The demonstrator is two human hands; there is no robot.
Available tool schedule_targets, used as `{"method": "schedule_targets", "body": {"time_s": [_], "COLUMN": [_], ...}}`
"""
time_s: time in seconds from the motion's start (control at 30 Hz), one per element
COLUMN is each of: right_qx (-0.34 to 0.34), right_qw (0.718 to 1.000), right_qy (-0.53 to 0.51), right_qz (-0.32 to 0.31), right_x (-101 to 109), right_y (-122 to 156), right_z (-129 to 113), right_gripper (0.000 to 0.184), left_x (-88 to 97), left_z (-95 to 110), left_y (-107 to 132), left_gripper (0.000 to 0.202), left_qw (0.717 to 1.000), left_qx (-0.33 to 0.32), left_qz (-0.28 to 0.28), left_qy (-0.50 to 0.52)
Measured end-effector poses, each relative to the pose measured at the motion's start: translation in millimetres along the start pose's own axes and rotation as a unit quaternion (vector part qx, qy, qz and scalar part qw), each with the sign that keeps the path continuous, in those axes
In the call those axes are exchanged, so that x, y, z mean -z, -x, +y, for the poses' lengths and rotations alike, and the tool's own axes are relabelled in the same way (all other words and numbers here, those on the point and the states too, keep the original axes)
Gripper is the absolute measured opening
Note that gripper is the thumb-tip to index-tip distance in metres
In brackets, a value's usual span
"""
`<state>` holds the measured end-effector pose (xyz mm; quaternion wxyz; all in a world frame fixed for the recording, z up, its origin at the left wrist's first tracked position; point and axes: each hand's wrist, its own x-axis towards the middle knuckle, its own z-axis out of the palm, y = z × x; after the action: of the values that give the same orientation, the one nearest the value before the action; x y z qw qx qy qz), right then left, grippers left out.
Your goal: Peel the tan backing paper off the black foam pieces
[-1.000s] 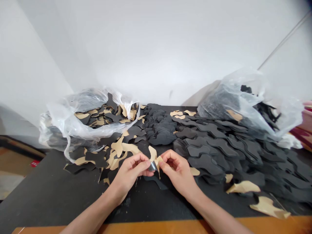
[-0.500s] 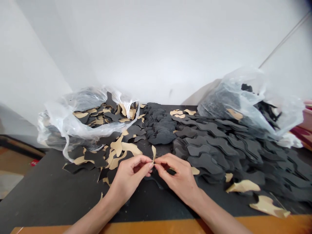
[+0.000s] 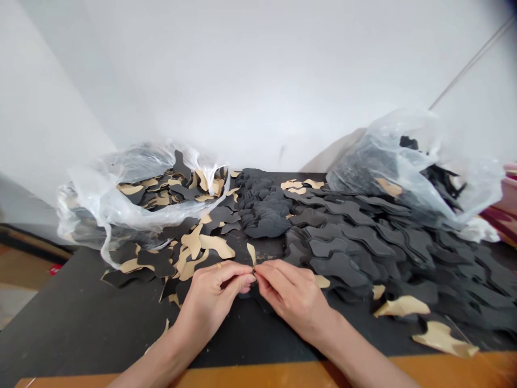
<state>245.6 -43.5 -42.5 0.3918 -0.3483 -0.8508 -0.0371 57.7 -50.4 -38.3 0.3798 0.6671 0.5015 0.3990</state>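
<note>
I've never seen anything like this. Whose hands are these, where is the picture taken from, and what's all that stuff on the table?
There's no machine here. These are a person's own bare hands, filmed by a camera worn on their head, looking forward and down. The left hand and right hand meet in the middle, their fingers pinching what looks like a narrow tan strip. The table is dark and holds many black shapes, with loose tan pieces among them. More of both sit in a plastic bag on the left, and black shapes in another plastic bag on the right.
</note>
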Motion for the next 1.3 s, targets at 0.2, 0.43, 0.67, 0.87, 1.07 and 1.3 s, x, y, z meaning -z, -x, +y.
{"method": "schedule_targets", "body": {"time_s": [0.2, 0.43, 0.67, 0.87, 1.07, 1.3], "right_qx": [0.028, 0.012, -0.096, -0.056, 0.021, 0.044], "right_qw": [0.998, 0.999, 0.989, 0.992, 0.998, 0.997], "right_qy": [0.051, 0.041, -0.116, -0.104, 0.004, 0.057], "right_qz": [-0.029, -0.021, -0.001, -0.033, -0.058, -0.027], "right_x": [0.2, -1.0, -1.0, 2.5, 6.9, 1.8], "right_y": [2.2, -0.8, -5.0, -0.9, -2.2, 0.8], "right_z": [-1.0, -1.7, 1.4, 3.0, 0.5, -1.8], "right_gripper": [0.016, 0.016, 0.019, 0.019, 0.019, 0.015], "left_x": [0.0, -2.0, -2.2, -0.7, -1.2, -1.2], "left_z": [3.8, 6.9, 6.4, 1.4, 3.1, 7.2], "left_y": [0.5, -1.3, -4.7, -2.9, 0.3, -1.0], "left_gripper": [0.013, 0.011, 0.013, 0.013, 0.011, 0.012], "left_qw": [1.000, 0.991, 0.981, 0.990, 0.998, 0.997], "left_qx": [-0.015, 0.079, 0.121, 0.092, 0.034, 0.047], "left_qz": [-0.008, -0.017, -0.013, -0.014, -0.016, -0.031], "left_qy": [-0.004, 0.109, 0.152, 0.106, 0.043, 0.057]}}
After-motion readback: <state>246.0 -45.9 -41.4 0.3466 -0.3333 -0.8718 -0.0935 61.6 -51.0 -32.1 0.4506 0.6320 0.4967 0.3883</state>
